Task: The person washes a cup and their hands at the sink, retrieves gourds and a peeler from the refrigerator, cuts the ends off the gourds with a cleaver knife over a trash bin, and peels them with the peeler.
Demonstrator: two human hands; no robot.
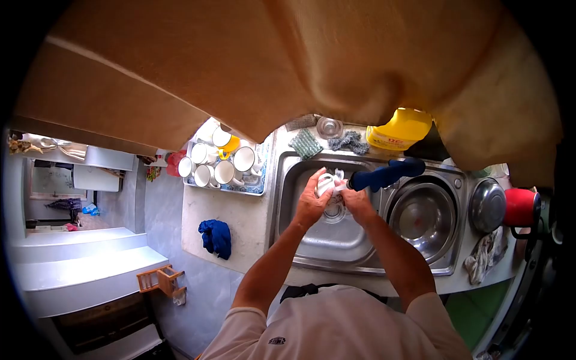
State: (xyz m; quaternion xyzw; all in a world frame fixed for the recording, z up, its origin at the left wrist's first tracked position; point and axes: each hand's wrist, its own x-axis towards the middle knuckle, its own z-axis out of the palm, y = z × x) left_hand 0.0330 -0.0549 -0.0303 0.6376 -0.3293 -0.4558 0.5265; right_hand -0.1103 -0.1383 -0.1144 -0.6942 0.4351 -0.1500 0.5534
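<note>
Over the left basin of the steel sink [318, 243], my left hand [313, 201] is closed on a small white cup [326, 183]. My right hand [356, 203] is beside it, its fingers closed at the cup's right side on something white that I cannot make out clearly. A dark blue item [387, 174] reaches from just above my right hand toward the upper right. The basin's drain shows below the hands. A round metal bowl [422, 221] sits in the right basin.
Several mugs [224, 171] stand on a tray [243, 190] at the left. A blue cloth [215, 238] lies on the counter. Behind the sink are a green sponge [306, 144], a grey scrubber [348, 143] and a yellow bottle [401, 129]. A red pot [521, 207] is at the right.
</note>
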